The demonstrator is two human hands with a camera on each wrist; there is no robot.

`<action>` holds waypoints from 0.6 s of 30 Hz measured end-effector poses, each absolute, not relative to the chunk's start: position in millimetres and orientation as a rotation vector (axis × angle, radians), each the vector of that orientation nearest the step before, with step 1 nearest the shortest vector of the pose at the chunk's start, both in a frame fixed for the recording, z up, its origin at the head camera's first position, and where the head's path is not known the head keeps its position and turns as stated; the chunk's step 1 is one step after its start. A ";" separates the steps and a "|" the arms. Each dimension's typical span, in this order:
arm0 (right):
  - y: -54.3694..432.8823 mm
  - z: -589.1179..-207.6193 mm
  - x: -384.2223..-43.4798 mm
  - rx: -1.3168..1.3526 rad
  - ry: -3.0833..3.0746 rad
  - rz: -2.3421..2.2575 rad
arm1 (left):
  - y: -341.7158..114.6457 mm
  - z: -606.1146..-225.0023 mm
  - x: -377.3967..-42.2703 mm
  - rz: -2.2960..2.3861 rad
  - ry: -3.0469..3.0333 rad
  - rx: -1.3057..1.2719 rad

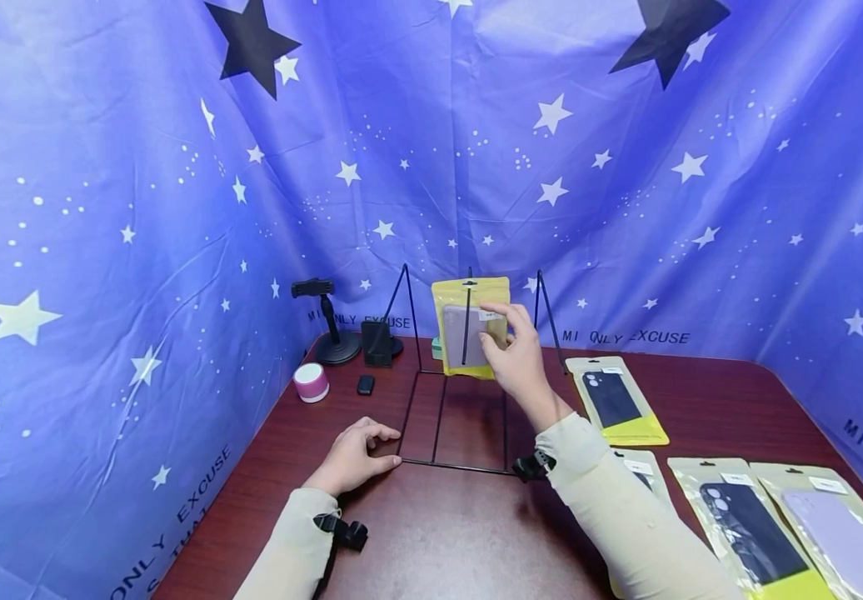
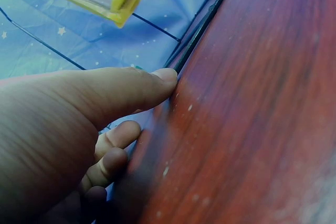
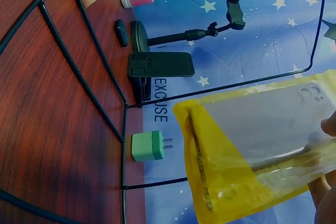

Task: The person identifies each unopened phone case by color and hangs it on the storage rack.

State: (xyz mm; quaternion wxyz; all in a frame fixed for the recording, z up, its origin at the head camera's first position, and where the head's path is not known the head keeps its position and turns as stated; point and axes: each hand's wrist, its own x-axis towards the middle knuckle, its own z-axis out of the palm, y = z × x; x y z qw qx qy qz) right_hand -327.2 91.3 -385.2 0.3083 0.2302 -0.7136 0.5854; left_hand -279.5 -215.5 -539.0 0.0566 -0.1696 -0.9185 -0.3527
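Note:
My right hand (image 1: 517, 354) pinches the right side of a yellow, clear-fronted pouch holding a pale lilac phone case (image 1: 456, 329). The pouch stands upright at the middle of a black wire display rack (image 1: 437, 417). A thin black rod runs down in front of it from its hanging hole. In the right wrist view the pouch (image 3: 226, 166) shows its yellow bottom edge, and the fingertips sit at its far right. My left hand (image 1: 356, 454) rests at the rack's front left corner; its thumb (image 2: 157, 80) touches the wire, other fingers loosely bent.
More pouched phone cases lie at right: a dark one (image 1: 611, 398) farther back, another dark one (image 1: 750, 525) and a lilac one (image 1: 840, 529) nearer. At left stand a pink-and-white cylinder (image 1: 311, 383), a phone stand (image 1: 334, 333) and a black holder (image 1: 376, 343). A green plug adapter (image 3: 148, 146) sits behind the rack.

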 end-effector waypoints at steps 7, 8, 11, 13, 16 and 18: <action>95.8 -384.9 -322.2 0.598 -1.874 1.578 | -215.5 -538.2 -279.8 -1.072 -2.780 -0.520; 97.1 -384.9 -321.3 0.598 -1.869 1.583 | -215.6 -538.3 -279.9 -1.072 -2.777 -0.523; 101.7 -385.5 -318.3 0.584 -1.869 1.592 | -215.9 -539.0 -279.8 -1.073 -2.773 -0.528; 105.5 -386.8 -316.8 0.576 -1.876 1.588 | -216.3 -539.9 -279.7 -1.070 -2.776 -0.529; 112.4 -390.7 -316.5 0.593 -1.868 1.600 | -216.7 -541.1 -279.7 -1.067 -2.778 -0.533; 118.0 -396.0 -319.5 0.603 -1.857 1.595 | -216.8 -541.4 -280.1 -1.066 -2.777 -0.536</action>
